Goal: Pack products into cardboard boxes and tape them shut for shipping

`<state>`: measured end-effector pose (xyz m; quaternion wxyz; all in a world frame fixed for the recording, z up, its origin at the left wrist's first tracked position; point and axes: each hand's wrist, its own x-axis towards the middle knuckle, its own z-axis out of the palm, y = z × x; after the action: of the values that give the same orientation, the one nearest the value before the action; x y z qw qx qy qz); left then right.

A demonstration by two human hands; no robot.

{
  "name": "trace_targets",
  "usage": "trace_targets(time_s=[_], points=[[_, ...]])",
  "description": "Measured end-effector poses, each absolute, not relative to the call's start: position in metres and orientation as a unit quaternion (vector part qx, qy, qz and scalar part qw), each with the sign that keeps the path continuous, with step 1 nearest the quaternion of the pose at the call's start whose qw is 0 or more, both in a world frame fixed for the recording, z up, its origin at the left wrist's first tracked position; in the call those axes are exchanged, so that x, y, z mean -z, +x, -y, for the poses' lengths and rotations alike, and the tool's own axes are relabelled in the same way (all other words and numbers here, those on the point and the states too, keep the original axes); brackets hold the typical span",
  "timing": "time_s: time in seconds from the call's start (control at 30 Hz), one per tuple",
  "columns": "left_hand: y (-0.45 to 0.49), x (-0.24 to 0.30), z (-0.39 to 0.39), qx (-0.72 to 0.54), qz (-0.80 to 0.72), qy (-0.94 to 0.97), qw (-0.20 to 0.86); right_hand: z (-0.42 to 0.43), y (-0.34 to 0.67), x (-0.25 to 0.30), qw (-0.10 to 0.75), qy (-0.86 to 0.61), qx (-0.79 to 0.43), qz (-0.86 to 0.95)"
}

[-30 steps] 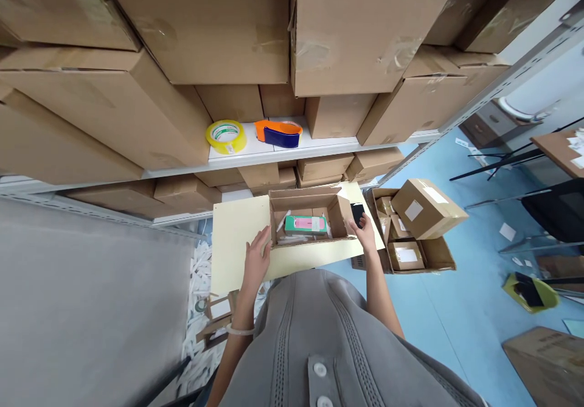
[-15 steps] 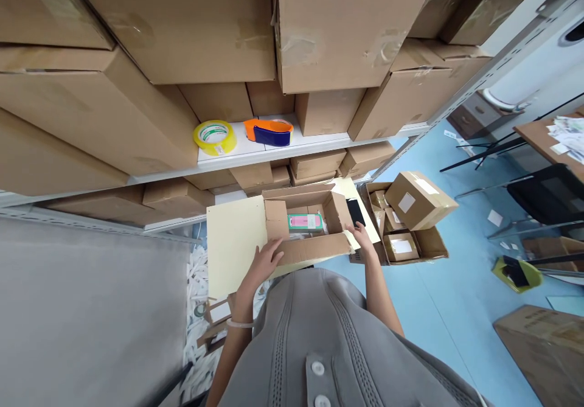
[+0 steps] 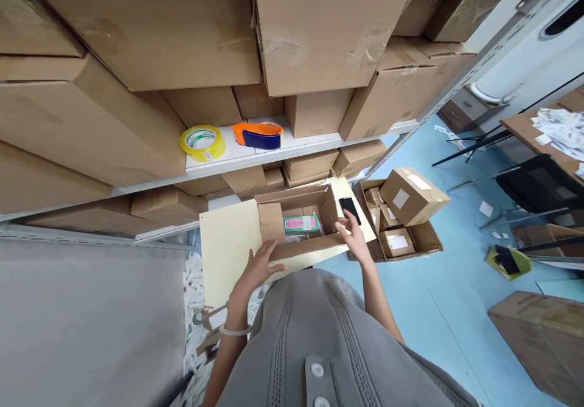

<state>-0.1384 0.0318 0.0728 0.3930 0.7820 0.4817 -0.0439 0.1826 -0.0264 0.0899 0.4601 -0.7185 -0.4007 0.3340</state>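
An open cardboard box (image 3: 306,246) rests on a pale yellow board (image 3: 225,243) in front of me. Inside it lies a small green and pink packet (image 3: 301,222). My left hand (image 3: 258,267) lies with fingers spread against the box's near left corner and front flap. At the box's right end my right hand (image 3: 350,236) touches the right flap, fingers apart. A black phone (image 3: 349,209) lies on the board just beyond that hand.
Shelves (image 3: 292,145) of stacked cardboard cartons rise ahead, with a yellow tape roll (image 3: 202,142) and an orange-blue tape dispenser (image 3: 257,135) on one. To the right, a floor carton (image 3: 429,249) holds small labelled parcels. Paper strips litter the floor at left (image 3: 194,285).
The box's front flap has been folded up and its left flap turned inward. My left hand slid from the left side to the front corner; my right hand stayed at the right flap.
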Motion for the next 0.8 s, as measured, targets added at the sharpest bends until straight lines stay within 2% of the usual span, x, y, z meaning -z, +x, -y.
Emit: trace_targets(time_s=[0.17,0.33,0.43,0.57,0.8], points=[[-0.135,-0.073,-0.036,0.059,-0.488,0.781,0.386,0.024,0.163,-0.093,0.292,-0.733,-0.341,0.511],[-0.131,-0.072,-0.034,0.051,-0.497,0.782,0.373,0.019,0.155,-0.093,0.065,-0.762,-0.298,0.571],[-0.128,-0.073,-0.031,0.049,-0.501,0.784,0.364,0.016,0.153,-0.091,-0.007,-0.762,-0.305,0.571],[-0.128,-0.072,-0.027,0.044,-0.507,0.780,0.364,0.015,0.154,-0.088,-0.016,-0.760,-0.304,0.575],[-0.139,-0.068,-0.042,-0.073,-0.527,0.777,0.336,0.015,0.170,-0.098,0.122,-0.751,-0.225,0.609]])
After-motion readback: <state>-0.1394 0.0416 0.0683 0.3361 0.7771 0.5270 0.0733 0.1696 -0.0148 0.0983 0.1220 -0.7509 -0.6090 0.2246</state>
